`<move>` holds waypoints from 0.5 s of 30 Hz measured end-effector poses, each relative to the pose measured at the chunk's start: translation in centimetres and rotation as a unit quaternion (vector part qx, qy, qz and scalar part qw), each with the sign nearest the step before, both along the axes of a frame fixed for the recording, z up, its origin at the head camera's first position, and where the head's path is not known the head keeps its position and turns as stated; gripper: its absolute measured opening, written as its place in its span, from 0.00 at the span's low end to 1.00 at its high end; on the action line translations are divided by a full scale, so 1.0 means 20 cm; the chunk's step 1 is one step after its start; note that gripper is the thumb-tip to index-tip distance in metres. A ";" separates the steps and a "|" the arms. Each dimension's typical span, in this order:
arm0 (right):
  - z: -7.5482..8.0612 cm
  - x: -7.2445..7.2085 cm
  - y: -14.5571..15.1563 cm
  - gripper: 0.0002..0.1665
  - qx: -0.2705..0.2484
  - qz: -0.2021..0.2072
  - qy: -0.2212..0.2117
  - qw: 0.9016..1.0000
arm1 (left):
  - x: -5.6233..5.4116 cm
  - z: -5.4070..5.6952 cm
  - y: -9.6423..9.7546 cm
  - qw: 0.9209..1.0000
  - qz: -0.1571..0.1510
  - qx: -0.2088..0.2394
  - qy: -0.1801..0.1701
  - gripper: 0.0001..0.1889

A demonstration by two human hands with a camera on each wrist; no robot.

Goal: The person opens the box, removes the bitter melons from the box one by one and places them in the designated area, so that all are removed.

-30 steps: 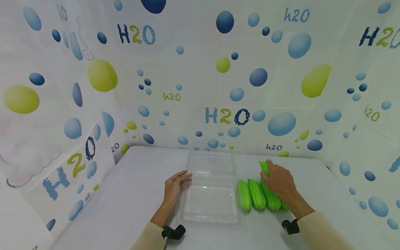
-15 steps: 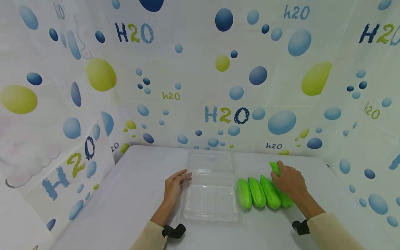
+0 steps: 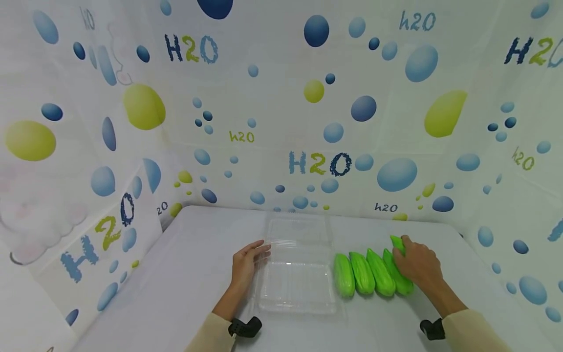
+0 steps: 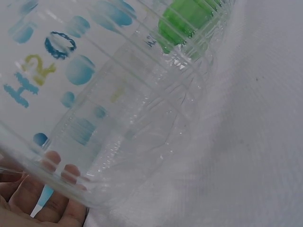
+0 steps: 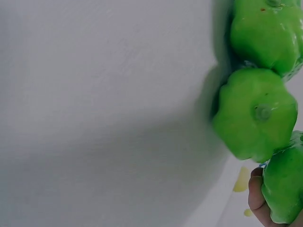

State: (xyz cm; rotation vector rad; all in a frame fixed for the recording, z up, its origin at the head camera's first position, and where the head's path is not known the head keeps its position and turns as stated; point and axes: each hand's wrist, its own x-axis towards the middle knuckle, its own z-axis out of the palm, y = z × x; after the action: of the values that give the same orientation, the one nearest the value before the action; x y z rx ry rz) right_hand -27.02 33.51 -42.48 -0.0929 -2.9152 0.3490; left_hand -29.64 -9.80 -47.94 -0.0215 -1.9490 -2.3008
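A clear plastic clamshell box (image 3: 296, 288) stands in the middle of the table, its lid (image 3: 298, 230) folded back. My left hand (image 3: 247, 261) holds the box's left edge near the hinge; in the left wrist view, fingertips (image 4: 71, 172) show through the plastic. Several bright green ridged gourds with pointed tips lie side by side right of the box, the nearest gourd (image 3: 344, 275) beside its wall. My right hand (image 3: 420, 264) grips another such gourd (image 3: 398, 243) at the row's right end. In the right wrist view, that gourd (image 5: 286, 189) sits against the fingers, below its neighbour (image 5: 258, 113).
A white cloth covers the table (image 3: 184, 283). Behind and at both sides hang white sheets (image 3: 272, 98) printed with blue and yellow drops and "H2O". A black wrist camera (image 3: 245, 327) is on the left wrist, another camera (image 3: 433, 330) on the right.
My right hand has moved to the right along the row, leaving the third and fourth gourds more exposed. The left hand and the box stay where they were.
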 end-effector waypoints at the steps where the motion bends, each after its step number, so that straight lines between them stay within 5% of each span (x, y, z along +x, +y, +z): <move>1: -0.01 0.00 0.01 0.34 0.000 0.000 -0.001 1.000 | 0.00 0.00 0.00 1.000 0.001 -0.001 0.001 0.20; 15: -0.08 0.01 0.09 0.37 -0.035 -0.008 -0.019 0.999 | 0.00 0.00 0.00 1.000 0.001 -0.001 0.000 0.20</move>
State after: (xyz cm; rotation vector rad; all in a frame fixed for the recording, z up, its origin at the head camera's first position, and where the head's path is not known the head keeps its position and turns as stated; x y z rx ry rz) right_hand -26.90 35.33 -44.10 -0.1334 -2.9375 0.4508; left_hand -29.67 -9.84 -47.98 -0.0194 -1.9503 -2.2992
